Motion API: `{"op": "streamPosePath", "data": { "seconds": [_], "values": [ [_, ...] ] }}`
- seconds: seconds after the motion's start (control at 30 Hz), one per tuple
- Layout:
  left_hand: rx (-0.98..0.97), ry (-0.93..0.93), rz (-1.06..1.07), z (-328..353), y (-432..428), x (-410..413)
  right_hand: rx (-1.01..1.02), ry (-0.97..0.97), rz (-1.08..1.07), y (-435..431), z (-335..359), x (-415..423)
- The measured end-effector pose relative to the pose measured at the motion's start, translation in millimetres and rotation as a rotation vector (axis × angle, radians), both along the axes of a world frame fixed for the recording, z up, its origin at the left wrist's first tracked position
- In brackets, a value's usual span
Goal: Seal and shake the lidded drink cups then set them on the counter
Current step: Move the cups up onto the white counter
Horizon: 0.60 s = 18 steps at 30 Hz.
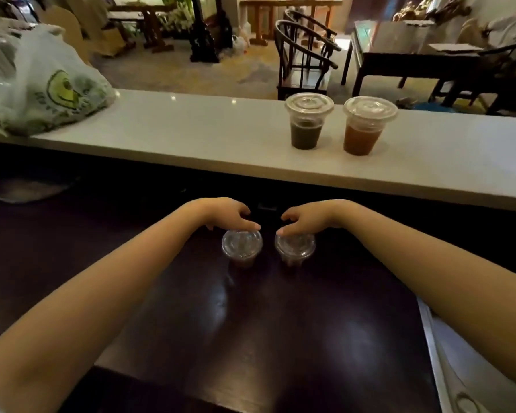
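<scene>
Fingers curled, left hand (pixel 231 217), right hand (pixel 303 218) on domed clear-plastic lids (pixel 242 243).

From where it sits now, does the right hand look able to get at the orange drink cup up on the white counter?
Probably yes. The right hand rests on a small clear lidded cup on the dark table, and nothing stands between it and the orange drink cup on the white counter; it must let go first.

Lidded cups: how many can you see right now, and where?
4. Two stand on the white counter: a dark drink and an orange drink. Two sit on the dark lower surface, one under the left hand, one under the right hand. None looks hidden.
</scene>
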State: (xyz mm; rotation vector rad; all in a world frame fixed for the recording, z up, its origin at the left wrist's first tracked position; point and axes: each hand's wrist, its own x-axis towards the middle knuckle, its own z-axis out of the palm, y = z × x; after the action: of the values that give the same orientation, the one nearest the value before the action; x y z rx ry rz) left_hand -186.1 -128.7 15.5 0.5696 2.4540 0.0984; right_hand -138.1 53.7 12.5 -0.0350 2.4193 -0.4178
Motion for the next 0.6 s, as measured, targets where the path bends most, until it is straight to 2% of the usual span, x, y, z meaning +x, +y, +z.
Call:
{"op": "streamPosePath", "data": {
  "seconds": [0.2, 0.37, 0.6],
  "values": [
    [-0.089, 0.071, -0.026, -70, 1, 13, 0.159, 0.150, -0.032, -3, -70, 10],
    [0.012, 0.237, 0.022, -99, 2, 20, 0.240, 0.354, -0.081, -5, -93, 8],
    [0.171, 0.287, 0.080, -111, 4, 14, 0.140, 0.297, -0.152, 5, -97, 3]
  ]
}}
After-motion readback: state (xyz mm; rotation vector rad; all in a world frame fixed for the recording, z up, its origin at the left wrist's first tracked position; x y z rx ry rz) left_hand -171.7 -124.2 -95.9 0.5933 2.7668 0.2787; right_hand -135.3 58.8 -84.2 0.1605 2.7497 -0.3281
